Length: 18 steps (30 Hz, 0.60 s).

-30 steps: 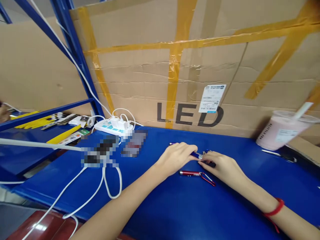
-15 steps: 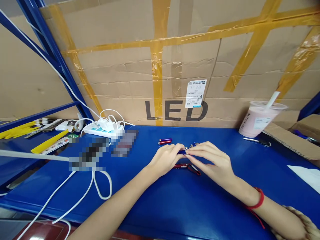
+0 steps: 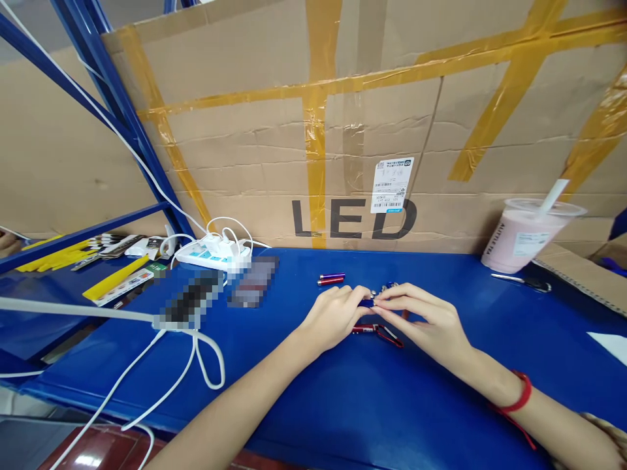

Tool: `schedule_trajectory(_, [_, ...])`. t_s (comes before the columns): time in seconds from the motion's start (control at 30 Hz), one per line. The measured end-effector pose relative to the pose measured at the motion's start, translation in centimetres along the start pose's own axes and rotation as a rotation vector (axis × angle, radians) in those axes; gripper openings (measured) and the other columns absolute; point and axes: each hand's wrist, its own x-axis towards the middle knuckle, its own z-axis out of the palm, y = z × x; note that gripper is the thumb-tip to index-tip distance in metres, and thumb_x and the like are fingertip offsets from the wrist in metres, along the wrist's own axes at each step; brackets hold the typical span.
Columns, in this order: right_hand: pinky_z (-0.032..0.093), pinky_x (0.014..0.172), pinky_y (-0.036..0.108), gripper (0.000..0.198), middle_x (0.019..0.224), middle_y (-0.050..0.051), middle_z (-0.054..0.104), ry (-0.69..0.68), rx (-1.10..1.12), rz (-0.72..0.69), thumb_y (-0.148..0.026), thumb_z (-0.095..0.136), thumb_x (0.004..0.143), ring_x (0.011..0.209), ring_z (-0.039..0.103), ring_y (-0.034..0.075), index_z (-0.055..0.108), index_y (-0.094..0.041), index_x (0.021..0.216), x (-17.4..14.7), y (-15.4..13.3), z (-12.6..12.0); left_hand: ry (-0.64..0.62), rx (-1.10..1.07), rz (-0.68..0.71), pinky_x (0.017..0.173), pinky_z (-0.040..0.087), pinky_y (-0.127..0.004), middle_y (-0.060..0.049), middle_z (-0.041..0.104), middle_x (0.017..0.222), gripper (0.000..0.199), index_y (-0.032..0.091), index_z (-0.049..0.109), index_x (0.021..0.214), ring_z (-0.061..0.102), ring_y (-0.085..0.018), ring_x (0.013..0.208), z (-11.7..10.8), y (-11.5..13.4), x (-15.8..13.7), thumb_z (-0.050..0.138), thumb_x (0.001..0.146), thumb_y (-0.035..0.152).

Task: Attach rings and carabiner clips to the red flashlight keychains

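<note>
My left hand (image 3: 336, 316) is closed, its thumb and fingers pinching a small blue cylindrical piece (image 3: 366, 303), mostly hidden by the fingers. From the other side, the fingertips of my right hand (image 3: 428, 320) pinch the same piece at its silvery end. Just below the hands lies a slim red metal tube (image 3: 364, 329) with a red carabiner clip (image 3: 390, 336) at its right end. Behind my fingers, a blue and silver metal item (image 3: 390, 286) is partly covered. Two short tubes, one blue (image 3: 332, 275) and one red (image 3: 331, 281), lie side by side farther back.
A large cardboard box (image 3: 255, 156) walls off the back of the blue table (image 3: 372, 405). At left are a power strip (image 3: 213, 253), a blurred phone-like slab (image 3: 255, 281) and white cables (image 3: 223, 372). A pink drink cup (image 3: 522, 238) and a key-like item (image 3: 526, 282) stand right.
The whole view has shifted, so the scene sits a little farther right. Both hands stay together at the blue piece, with hardly any change in their grip.
</note>
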Motion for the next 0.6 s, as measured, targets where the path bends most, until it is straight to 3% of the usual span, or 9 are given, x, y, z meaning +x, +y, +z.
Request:
schedule_trajectory(0.33, [0.044,0.053,0.014,0.007,0.087,0.001,0.061,0.026,-0.163,-0.026,-0.017,0.062,0.074,0.074,0.057,0.006,0.059,-0.017,0.081,-0.3,0.0,-0.3,0.054,-0.087,-0.013,0.073,0.041,-0.025,0.002,0.06,0.092,0.015,0.017,0.042,0.1,0.056,-0.011,0.082,-0.3,0.8,0.0,0.039,0.09,0.029])
schedule_trajectory(0.5, [0.046,0.064,0.015,0.009,0.094,0.0,0.061,-0.035,-0.308,-0.088,-0.021,0.057,0.079,0.079,0.059,0.007,0.061,-0.018,0.086,-0.1,-0.3,-0.5,0.061,-0.062,-0.011,0.075,0.042,-0.025,0.001,0.061,0.093,0.018,0.017,0.044,0.098,0.057,-0.012,0.084,-0.2,0.5,0.0,0.037,0.091,0.032])
schedule_trajectory(0.6, [0.045,0.063,0.015,0.007,0.09,-0.002,0.062,-0.058,-0.336,-0.09,-0.022,0.056,0.08,0.074,0.058,0.006,0.061,-0.019,0.082,0.1,0.0,-1.0,0.027,-0.06,-0.112,0.075,0.042,-0.026,0.001,0.061,0.092,0.02,0.017,0.045,0.096,0.058,-0.013,0.084,0.0,-0.1,0.2,0.039,0.089,0.036])
